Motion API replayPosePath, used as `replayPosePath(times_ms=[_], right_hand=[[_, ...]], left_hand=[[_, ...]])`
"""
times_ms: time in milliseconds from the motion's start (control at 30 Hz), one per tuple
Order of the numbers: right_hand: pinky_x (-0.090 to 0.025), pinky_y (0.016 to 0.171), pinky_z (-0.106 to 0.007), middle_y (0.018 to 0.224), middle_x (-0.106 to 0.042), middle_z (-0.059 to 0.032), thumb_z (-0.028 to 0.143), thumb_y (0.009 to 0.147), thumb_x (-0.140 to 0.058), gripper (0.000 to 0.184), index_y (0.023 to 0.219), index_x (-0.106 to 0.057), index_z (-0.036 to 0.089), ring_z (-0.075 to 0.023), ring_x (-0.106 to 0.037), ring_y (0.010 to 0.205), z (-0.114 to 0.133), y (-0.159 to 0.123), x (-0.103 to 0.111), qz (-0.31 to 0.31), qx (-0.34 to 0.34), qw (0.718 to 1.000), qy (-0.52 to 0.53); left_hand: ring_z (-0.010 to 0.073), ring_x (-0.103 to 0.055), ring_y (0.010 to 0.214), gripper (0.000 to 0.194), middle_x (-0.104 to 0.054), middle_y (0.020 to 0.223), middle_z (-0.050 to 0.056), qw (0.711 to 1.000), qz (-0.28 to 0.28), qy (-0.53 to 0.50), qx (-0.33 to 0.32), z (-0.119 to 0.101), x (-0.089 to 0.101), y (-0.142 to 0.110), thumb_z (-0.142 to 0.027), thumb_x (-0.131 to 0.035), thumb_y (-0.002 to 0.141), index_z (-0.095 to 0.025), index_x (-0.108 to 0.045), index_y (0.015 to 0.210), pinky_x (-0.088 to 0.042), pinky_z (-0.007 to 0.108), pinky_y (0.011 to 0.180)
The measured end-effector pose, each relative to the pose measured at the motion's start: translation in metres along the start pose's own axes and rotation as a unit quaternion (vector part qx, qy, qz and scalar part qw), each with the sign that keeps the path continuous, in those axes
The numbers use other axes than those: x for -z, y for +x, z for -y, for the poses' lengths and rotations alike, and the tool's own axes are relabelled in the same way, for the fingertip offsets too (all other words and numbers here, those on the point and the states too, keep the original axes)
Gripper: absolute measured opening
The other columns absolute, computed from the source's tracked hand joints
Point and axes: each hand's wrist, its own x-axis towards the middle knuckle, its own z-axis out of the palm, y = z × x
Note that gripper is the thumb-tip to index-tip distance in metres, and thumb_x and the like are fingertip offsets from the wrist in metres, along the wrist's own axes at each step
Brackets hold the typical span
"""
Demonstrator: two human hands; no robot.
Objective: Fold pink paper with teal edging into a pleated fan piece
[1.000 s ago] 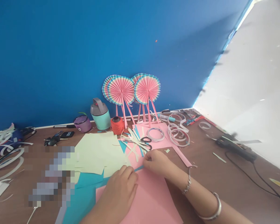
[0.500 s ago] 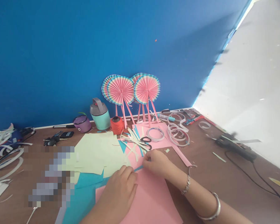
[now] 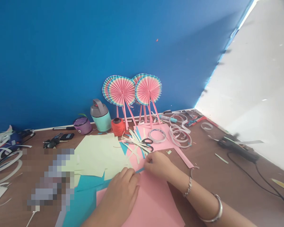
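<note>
A pink paper sheet [image 3: 153,201] lies in front of me with a narrow blue strip [image 3: 140,170] along its far edge. My left hand [image 3: 120,192] rests on the sheet's far left part, fingers curled together over the edge. At the far right part, my right hand [image 3: 158,167] pinches the same edge, with the fingertips partly hidden. Under and left of the pink sheet are blue paper [image 3: 84,200] and pale cream sheets [image 3: 97,153]. Just beyond my right hand lie cut paper strips [image 3: 136,143] and black-handled scissors [image 3: 147,145].
Pink pleated paper fans [image 3: 121,91] lean against the blue wall. Before it stand a teal flask [image 3: 101,118], an orange thread spool [image 3: 118,126] and a purple cup [image 3: 82,125]. Tape rolls [image 3: 157,135] lie beyond my hands; a glue gun [image 3: 239,149] and its cord lie right.
Both hands keep the same hold on the paper's far edge. The whole view has shifted very slightly; nothing else has visibly moved.
</note>
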Motion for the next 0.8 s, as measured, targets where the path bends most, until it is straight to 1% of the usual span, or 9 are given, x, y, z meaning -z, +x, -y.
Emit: replayPosePath(times_ms=[167, 333, 433, 600, 667, 800], right_hand=[[-0.03, 0.052, -0.02, 0.065, -0.064, -0.0013, 0.018, 0.065, -0.051, 0.011, 0.063, -0.062, 0.017, -0.0132, -0.055, 0.063, 0.0, 0.0, 0.0, 0.002, 0.004, 1.0, 0.0], [-0.03, 0.052, -0.021, 0.066, -0.064, -0.0016, 0.019, 0.065, -0.053, 0.009, 0.062, -0.061, 0.017, -0.0132, -0.055, 0.063, 0.002, -0.001, 0.0, 0.002, -0.003, 1.0, -0.004], [-0.031, 0.052, -0.021, 0.066, -0.065, -0.0011, 0.019, 0.065, -0.053, 0.009, 0.063, -0.061, 0.018, -0.0129, -0.054, 0.062, 0.002, -0.002, 0.001, 0.0, -0.007, 1.0, -0.001], [-0.032, 0.053, -0.02, 0.067, -0.066, -0.0009, 0.018, 0.064, -0.053, 0.01, 0.064, -0.063, 0.018, -0.0129, -0.056, 0.063, 0.001, -0.002, 0.002, 0.004, -0.003, 1.0, 0.006], [-0.032, 0.053, -0.021, 0.067, -0.065, -0.0011, 0.017, 0.064, -0.053, 0.01, 0.062, -0.063, 0.017, -0.0127, -0.056, 0.063, -0.001, -0.002, 0.003, 0.003, 0.003, 1.0, 0.005], [-0.029, 0.047, -0.021, 0.06, -0.061, -0.0005, 0.019, 0.066, -0.054, 0.009, 0.062, -0.061, 0.017, -0.0113, -0.052, 0.054, -0.006, -0.002, 0.008, 0.025, -0.003, 0.999, 0.021]], left_hand=[[0.0233, -0.054, 0.093, 0.035, -0.058, 0.1, 0.008, 1.0, 0.015, 0.021, 0.001, -0.002, 0.001, 0.001, -0.014, -0.036, 0.092, -0.017, -0.051, 0.124, -0.05, 0.04, 0.078], [0.0243, -0.054, 0.095, 0.041, -0.057, 0.103, 0.01, 0.998, 0.034, 0.048, 0.012, -0.007, 0.003, 0.004, -0.014, -0.035, 0.093, -0.014, -0.044, 0.133, -0.05, 0.042, 0.08], [0.0241, -0.054, 0.094, 0.042, -0.057, 0.102, 0.01, 0.997, 0.041, 0.056, 0.015, -0.008, 0.003, 0.006, -0.014, -0.035, 0.093, -0.015, -0.045, 0.133, -0.05, 0.042, 0.08], [0.024, -0.055, 0.092, 0.04, -0.057, 0.099, 0.009, 0.997, 0.028, 0.072, 0.021, -0.009, 0.001, 0.006, -0.014, -0.036, 0.092, -0.017, -0.049, 0.129, -0.049, 0.041, 0.077], [0.024, -0.055, 0.093, 0.04, -0.057, 0.1, 0.009, 0.997, 0.031, 0.073, 0.023, -0.01, 0.003, 0.005, -0.015, -0.037, 0.092, -0.018, -0.05, 0.129, -0.049, 0.041, 0.077], [0.0238, -0.054, 0.095, 0.04, -0.058, 0.103, 0.009, 0.996, 0.047, 0.075, 0.028, -0.012, 0.008, 0.005, -0.015, -0.038, 0.091, -0.018, -0.049, 0.129, -0.048, 0.041, 0.08]])
